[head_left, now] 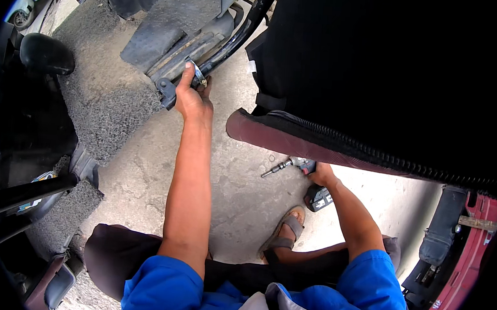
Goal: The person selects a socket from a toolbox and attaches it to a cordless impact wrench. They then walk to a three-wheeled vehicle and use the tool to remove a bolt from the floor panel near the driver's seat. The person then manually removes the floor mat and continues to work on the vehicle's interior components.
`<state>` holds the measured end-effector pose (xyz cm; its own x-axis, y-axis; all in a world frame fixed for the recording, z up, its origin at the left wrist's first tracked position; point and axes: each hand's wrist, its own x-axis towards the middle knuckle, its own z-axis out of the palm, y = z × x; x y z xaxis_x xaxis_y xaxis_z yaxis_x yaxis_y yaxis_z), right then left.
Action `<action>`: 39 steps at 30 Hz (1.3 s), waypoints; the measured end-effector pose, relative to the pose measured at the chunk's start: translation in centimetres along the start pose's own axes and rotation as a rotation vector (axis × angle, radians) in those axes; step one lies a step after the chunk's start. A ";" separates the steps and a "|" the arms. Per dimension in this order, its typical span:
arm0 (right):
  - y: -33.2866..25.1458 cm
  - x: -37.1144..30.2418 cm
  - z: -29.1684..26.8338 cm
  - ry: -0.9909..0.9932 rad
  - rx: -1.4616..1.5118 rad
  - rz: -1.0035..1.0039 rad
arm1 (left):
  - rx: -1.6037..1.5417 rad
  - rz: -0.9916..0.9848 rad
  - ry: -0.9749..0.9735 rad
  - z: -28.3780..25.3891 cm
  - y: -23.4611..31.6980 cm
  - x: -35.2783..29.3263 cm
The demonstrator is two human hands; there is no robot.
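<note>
My left hand (pixel 193 98) reaches forward, its fingers closed round a small shiny metal bracket (pixel 198 74). The bracket sits at the lower end of a curved black tube (pixel 233 49), beside a dark hinge-like fitting (pixel 165 88). My right hand (pixel 323 175) is closed on the grip of a cordless impact driver (pixel 302 163), held low over the ground. A long socket (pixel 276 168) on the driver points left, and its black battery (pixel 318 198) hangs below. A maroon-edged black panel above hides part of the driver.
Grey carpeted flooring (pixel 114 102) of a vehicle lies to the left, with a black lever (pixel 32 194) in front. The maroon edge (pixel 295 144) of the black panel (pixel 370 65) overhangs at the right. Red bodywork (pixel 464 268) stands far right. My sandalled foot (pixel 289 230) rests on concrete (pixel 234 200).
</note>
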<state>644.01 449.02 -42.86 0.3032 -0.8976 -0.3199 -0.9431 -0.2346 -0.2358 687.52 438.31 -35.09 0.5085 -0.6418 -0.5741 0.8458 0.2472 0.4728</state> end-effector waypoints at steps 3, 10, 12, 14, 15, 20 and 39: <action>-2.1 0.4 -1.2 -0.255 0.021 0.353 | -0.009 0.003 -0.039 -0.4 0.1 0.4; -2.0 -0.7 -0.8 -0.208 0.040 0.369 | 0.001 0.003 -0.001 0.5 0.2 -0.6; -2.4 -0.6 -1.2 -0.224 0.027 0.371 | 0.000 -0.005 -0.001 0.4 0.3 -0.5; -2.5 -0.7 -1.1 -0.235 0.030 0.358 | -0.004 -0.010 -0.008 0.3 0.2 -0.3; -2.3 -0.6 -0.7 -0.231 0.042 0.343 | -0.007 -0.010 -0.014 0.2 0.2 -0.2; -2.6 -0.6 0.2 -0.230 0.082 0.238 | -0.010 -0.014 -0.043 -0.2 0.2 0.3; -13.4 -2.4 0.6 -0.143 0.102 -0.148 | 0.000 -0.022 -0.049 0.2 0.4 -0.3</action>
<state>656.03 454.57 -39.42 0.4600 -0.7927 -0.4000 -0.8705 -0.3139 -0.3789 687.65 438.43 -34.57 0.4811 -0.6817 -0.5511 0.8567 0.2323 0.4605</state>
